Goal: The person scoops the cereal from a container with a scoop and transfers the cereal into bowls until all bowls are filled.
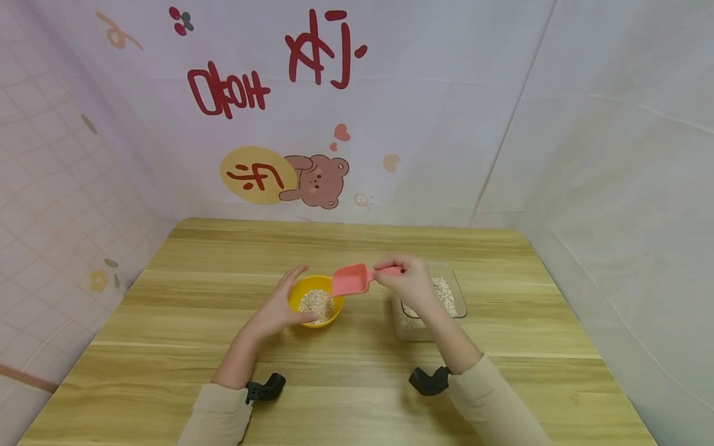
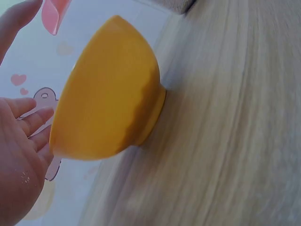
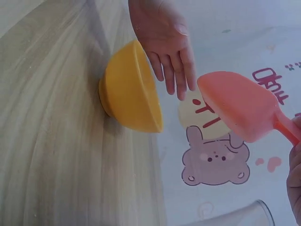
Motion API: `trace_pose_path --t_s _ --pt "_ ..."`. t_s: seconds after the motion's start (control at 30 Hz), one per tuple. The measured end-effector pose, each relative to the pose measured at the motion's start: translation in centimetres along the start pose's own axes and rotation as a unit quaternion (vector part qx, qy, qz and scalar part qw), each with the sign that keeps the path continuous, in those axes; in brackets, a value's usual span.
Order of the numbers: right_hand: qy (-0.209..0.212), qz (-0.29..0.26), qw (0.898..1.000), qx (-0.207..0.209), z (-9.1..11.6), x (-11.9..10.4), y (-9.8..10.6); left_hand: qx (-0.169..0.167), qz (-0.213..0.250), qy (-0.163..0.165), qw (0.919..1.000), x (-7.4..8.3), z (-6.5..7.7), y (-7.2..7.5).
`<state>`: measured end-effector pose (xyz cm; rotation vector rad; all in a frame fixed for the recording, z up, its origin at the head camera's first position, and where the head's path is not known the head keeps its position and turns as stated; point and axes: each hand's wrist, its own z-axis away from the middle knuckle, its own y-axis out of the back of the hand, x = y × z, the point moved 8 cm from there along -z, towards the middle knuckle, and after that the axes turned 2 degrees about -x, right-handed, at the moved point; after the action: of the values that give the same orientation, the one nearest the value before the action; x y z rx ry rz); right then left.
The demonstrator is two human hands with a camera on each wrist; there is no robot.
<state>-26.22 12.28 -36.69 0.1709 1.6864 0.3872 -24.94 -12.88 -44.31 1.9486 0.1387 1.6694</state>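
Pinched by its handle, a pink scoop is in my right hand, its blade tilted over the right rim of a yellow bowl. No flakes show on the blade in the head view. Oat flakes lie inside the bowl, which stands upright on the table. My left hand is at the bowl's left side, fingers straight and spread, thumb near the front rim. In the left wrist view its fingers reach behind the bowl's rim; whether they touch it I cannot tell.
A clear rectangular container of oat flakes stands right of the bowl, partly hidden by my right hand and forearm. The wooden table ends at a white printed cloth behind. Black wrist mounts are on both forearms.
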Motion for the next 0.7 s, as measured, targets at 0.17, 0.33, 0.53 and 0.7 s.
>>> trace_pose_path --t_s 0.17,0.33,0.53,0.7 --pt "-0.004 -0.007 1.0 0.015 0.7 0.0 1.5 0.006 0.001 -0.012 0.9999 0.7 -0.2 -0.3" --pt "-0.011 0.004 0.999 0.038 1.6 0.1 3.2 0.009 0.0 -0.021 0.9997 1.6 -0.4 -1.0" --pt "0.0 -0.013 0.998 0.06 2.5 0.2 5.0 -0.004 0.007 -0.034 0.9994 2.7 -1.0 -2.3" --pt "-0.006 -0.009 0.997 0.08 3.5 0.4 6.6 -0.008 0.003 -0.047 0.9989 3.5 -1.4 -3.2"
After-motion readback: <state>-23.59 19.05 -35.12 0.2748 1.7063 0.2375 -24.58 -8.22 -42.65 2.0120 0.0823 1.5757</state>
